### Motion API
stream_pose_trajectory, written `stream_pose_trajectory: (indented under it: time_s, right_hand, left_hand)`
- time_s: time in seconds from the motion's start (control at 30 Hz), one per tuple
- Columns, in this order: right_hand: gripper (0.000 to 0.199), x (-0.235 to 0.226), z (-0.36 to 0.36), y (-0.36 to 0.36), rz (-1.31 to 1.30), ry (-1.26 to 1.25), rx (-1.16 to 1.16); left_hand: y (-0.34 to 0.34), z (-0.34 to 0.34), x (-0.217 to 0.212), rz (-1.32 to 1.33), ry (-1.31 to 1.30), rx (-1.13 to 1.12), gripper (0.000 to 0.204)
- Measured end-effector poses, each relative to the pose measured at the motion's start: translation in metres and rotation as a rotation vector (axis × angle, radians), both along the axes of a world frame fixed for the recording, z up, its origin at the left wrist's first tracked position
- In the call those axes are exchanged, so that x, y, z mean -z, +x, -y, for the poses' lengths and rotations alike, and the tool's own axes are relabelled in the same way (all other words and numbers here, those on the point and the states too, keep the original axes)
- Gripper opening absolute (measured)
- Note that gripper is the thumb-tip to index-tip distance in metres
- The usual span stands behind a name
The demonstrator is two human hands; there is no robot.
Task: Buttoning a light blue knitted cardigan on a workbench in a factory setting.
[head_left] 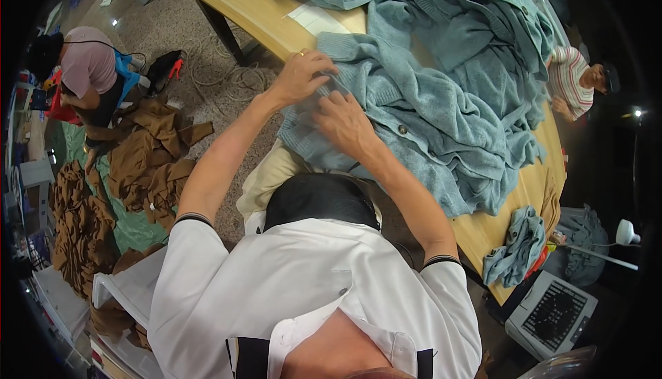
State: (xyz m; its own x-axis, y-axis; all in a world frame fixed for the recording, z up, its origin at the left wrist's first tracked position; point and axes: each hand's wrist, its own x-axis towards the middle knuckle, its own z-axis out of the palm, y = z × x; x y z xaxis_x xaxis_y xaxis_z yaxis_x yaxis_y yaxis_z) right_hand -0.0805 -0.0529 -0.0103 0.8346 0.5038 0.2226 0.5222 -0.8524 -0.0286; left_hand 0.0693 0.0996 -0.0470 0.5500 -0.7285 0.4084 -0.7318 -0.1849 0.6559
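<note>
Both hands, left hand and right hand, on a teal knit cardigan atop a wooden table.

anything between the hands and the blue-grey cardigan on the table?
Nothing visible. The left hand and right hand both rest directly on the blue-grey cardigan, pinching its near edge, on the wooden table. A white paper lies beyond, not between.

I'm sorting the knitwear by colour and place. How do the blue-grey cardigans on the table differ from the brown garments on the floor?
The blue-grey cardigans lie heaped on the wooden table, under the left hand and right hand; the brown garments lie scattered on the floor, untouched. The cardigans show dark buttons; no buttons are visible on the brown ones. Both are crumpled, not folded.
</note>
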Motion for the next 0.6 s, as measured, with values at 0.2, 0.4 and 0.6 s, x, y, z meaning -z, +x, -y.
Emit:
stream_pose_trajectory:
  time_s: [0.2,0.4,0.6]
  right_hand:
    - [0.009,-0.005,-0.002,0.002,-0.050,-0.027,-0.071]
    - [0.018,-0.006,0.011,-0.012,0.082,0.492,0.166]
    - [0.023,-0.001,0.019,-0.013,0.144,0.486,0.186]
  left_hand:
    - [0.006,-0.003,-0.001,-0.063,-0.237,0.046,0.016]
    - [-0.020,-0.017,-0.025,-0.747,-0.164,0.070,0.017]
    - [-0.024,-0.021,-0.018,-0.847,-0.189,0.221,0.016]
